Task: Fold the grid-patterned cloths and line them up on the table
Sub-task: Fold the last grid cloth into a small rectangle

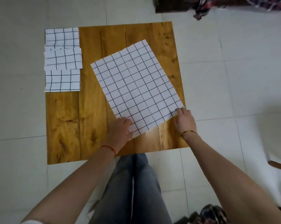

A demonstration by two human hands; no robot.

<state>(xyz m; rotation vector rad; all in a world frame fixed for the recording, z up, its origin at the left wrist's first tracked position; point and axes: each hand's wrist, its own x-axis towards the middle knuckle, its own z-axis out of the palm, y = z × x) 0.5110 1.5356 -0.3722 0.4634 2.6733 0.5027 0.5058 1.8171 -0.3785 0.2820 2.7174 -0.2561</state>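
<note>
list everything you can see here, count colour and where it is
folded cloths: 3, white with dark grid, lined up along the table's far-left edge
open cloth: 1, white with dark grid, flat and askew on the table's right half
table: 1, amber wood planks, centre
floor: pale tiles, all around
patterned fabric: dark red and blue, top right
jeans: grey, below the table
red string: 1, left wrist
gold bangle: 1, right wrist
left hand: holds the open cloth's near corner
right hand: pinches its near-right corner
</note>
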